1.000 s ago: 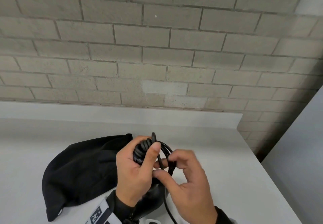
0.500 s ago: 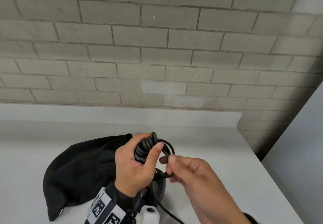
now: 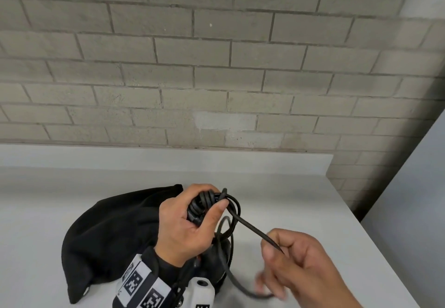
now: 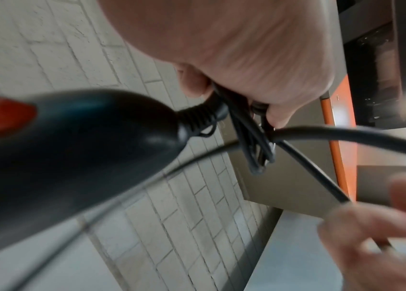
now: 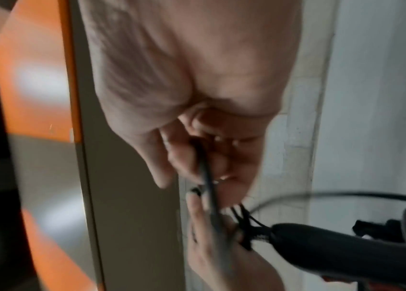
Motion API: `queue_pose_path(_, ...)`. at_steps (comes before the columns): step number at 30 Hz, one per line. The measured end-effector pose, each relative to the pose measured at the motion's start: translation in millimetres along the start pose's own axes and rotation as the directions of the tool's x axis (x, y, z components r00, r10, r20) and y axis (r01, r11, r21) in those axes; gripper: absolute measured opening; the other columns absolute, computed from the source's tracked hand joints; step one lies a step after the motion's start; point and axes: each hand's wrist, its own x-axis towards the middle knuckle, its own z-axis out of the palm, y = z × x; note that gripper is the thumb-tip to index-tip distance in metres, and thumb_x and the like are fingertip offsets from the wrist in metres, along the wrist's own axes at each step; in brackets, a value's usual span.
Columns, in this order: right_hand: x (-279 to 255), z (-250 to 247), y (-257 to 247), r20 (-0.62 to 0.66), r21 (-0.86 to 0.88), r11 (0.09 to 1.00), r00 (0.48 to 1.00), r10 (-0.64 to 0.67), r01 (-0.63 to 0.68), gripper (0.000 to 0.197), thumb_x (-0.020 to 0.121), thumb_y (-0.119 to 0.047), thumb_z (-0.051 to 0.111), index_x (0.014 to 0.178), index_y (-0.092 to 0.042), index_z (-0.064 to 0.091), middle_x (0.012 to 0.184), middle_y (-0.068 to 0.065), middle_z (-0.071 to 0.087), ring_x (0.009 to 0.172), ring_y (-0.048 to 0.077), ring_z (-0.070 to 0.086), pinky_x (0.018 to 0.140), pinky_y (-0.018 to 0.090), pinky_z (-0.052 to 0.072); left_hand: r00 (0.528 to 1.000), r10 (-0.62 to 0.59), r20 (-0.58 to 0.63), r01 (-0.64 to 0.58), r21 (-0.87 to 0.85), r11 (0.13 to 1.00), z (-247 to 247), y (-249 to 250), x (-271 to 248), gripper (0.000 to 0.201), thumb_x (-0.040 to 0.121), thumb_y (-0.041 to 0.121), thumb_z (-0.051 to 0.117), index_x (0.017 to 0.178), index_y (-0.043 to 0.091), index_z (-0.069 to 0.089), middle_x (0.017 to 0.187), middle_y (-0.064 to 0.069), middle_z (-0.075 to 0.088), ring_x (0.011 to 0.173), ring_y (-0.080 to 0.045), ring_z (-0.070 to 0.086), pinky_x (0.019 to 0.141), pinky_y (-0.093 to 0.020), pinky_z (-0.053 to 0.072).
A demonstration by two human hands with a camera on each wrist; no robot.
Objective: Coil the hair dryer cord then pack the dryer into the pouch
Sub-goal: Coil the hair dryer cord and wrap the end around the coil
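My left hand point(image 3: 192, 221) grips a bundle of coiled black cord point(image 3: 201, 205) above the table, thumb pressed over the loops. The black hair dryer point(image 3: 216, 259) hangs below that hand, mostly hidden; in the left wrist view its handle point(image 4: 72, 149) with a red switch fills the left side. My right hand point(image 3: 289, 259) pinches the free cord strand point(image 3: 250, 228) and holds it taut, down and to the right of the coil. A slack loop of cord point(image 3: 240, 288) trails under it. The black fabric pouch point(image 3: 108, 235) lies on the table to the left, behind my left wrist.
The white table point(image 3: 301, 211) runs back to a low white ledge under a grey block wall point(image 3: 216, 67). Its right edge drops off beside a grey panel point(image 3: 414, 199). Wrist views show an orange-edged cabinet point(image 4: 339, 137).
My right hand has pulled away from the coil, down and to the right, drawing a strand of cord out taut. The left hand keeps its grip on the loops.
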Motion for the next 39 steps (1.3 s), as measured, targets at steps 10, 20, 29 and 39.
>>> queue_pose_path(10, -29.3, -36.1, 11.6, 0.033, -0.055, 0.998, 0.999, -0.027, 0.029, 0.031, 0.085, -0.036, 0.075, 0.076, -0.009, 0.061, 0.054, 0.002, 0.053, 0.054, 0.022, 0.048, 0.065, 0.038, 0.032, 0.986, -0.079, -0.147, 0.090, 0.070, 0.994, -14.1, -14.7, 5.1, 0.019, 0.086, 0.040, 0.064, 0.088, 0.021, 0.063, 0.085, 0.013, 0.065, 0.067, -0.002, 0.064, 0.061, -0.008, 0.048)
queue_pose_path(20, -41.2, -69.9, -3.3, -0.054, -0.273, 0.931, 0.970, 0.237, -0.243, 0.064, 0.060, -0.068, 0.079, 0.053, -0.015, 0.046, 0.045, 0.003, 0.041, 0.041, 0.012, 0.029, 0.046, 0.021, 0.023, 0.998, -0.004, -0.065, 0.012, 0.123, 0.992, -12.2, -15.3, 6.2, 0.045, 0.092, 0.054, 0.056, 0.086, 0.011, 0.068, 0.072, 0.015, 0.064, 0.068, -0.001, 0.065, 0.061, -0.007, 0.048)
queue_pose_path(29, -45.9, -57.4, 24.6, -0.376, 0.265, 0.947, 0.885, 0.276, -0.183, 0.070, 0.052, -0.048, 0.092, 0.053, -0.015, 0.030, 0.050, -0.002, 0.016, 0.040, 0.005, 0.017, 0.039, 0.018, 0.016, 0.999, 0.016, -0.038, -0.011, 0.131, 0.991, -13.2, -12.0, 5.1, 0.049, 0.092, 0.052, 0.057, 0.082, 0.006, 0.069, 0.063, 0.005, 0.065, 0.063, -0.004, 0.063, 0.056, -0.009, 0.047)
queue_pose_path(39, -21.8, -74.1, 41.9, -0.647, 0.141, 0.973, 0.728, 0.229, -0.181, 0.032, 0.095, -0.015, 0.057, 0.068, 0.000, 0.048, 0.054, 0.013, 0.042, 0.043, 0.021, 0.039, 0.043, 0.029, 0.040, 0.999, 0.032, -0.012, -0.030, 0.131, 0.991, -3.5, -6.9, 3.1, 0.050, 0.091, 0.051, 0.058, 0.082, 0.004, 0.069, 0.059, 0.002, 0.065, 0.057, -0.007, 0.061, 0.052, -0.015, 0.048)
